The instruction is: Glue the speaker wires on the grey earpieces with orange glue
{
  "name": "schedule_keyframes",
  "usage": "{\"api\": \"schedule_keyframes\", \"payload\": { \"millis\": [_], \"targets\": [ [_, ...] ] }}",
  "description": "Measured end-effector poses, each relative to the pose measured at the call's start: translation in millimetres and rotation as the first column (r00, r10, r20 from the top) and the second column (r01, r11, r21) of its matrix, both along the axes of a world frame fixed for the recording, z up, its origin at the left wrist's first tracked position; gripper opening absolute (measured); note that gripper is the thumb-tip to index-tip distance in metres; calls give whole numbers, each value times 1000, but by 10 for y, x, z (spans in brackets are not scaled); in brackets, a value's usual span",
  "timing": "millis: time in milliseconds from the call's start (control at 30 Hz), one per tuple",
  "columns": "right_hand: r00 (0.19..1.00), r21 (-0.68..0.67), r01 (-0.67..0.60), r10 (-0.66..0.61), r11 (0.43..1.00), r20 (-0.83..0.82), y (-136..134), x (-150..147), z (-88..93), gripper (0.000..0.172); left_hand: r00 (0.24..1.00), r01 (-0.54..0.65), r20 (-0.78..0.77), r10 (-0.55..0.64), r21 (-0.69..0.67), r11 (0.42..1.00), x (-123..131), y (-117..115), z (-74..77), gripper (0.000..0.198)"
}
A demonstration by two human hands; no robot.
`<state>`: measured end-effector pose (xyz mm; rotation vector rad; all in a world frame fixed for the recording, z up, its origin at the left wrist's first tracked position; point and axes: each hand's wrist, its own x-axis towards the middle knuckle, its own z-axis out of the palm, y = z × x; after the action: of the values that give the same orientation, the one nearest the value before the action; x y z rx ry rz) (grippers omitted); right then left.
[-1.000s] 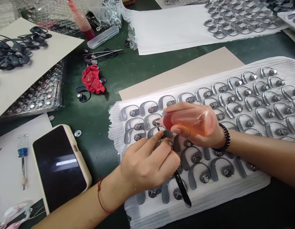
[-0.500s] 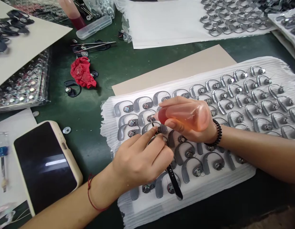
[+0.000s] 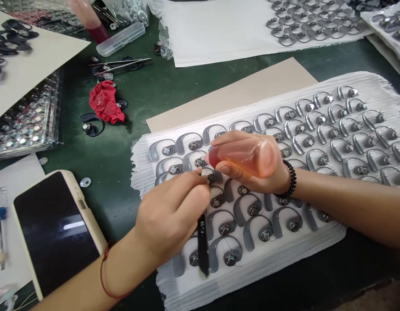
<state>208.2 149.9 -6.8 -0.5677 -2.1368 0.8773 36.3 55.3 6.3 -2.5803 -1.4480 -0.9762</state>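
Note:
My right hand [image 3: 279, 179] is wrapped round a soft clear squeeze bottle [image 3: 243, 157] of orange-red liquid. The bottle lies nearly level, its tip pointing left at a grey ear-hook part [image 3: 193, 154] with a round silver piece at its end. Below the bottle's tip, my left hand [image 3: 174, 216] is closed on black tweezers [image 3: 203, 248], whose rear end sticks out under the palm; their points are hidden behind the fingers. Many such ear-hook parts lie in rows on a white foam sheet [image 3: 142, 151] under both hands.
A phone [image 3: 57, 229] lies at the left. Beyond it are a red cloth [image 3: 104, 101], metal tweezers [image 3: 122, 66], a clear plastic case [image 3: 122, 39] and another bottle [image 3: 91, 21]. Clear trays of small parts [image 3: 28, 125] stand at far left. Another sheet of grey parts [image 3: 219, 34] lies at the back.
My left hand has shifted left and the tweezers have swung closer to upright. The bottle stays by the same ear-hook parts. The whole view has slid slightly.

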Motion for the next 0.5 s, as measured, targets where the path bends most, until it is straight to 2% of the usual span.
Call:
{"api": "schedule_keyframes", "payload": {
  "millis": [167, 333, 500],
  "targets": [
    [999, -32, -25, 24, 999, -31, 7, -8, 25, 16, 975, -127, 164, 148, -133, 983, -45, 55, 39, 23],
    [999, -90, -52, 51, 995, -15, 9, -11, 36, 17, 945, -234, 181, 273, -208, 950, -5, 107, 99, 21],
    [985, -89, -72, 57, 993, -161, -3, -13, 15, 15, 942, -202, 230, 245, -196, 960, -42, 105, 65, 21]
  ]
}}
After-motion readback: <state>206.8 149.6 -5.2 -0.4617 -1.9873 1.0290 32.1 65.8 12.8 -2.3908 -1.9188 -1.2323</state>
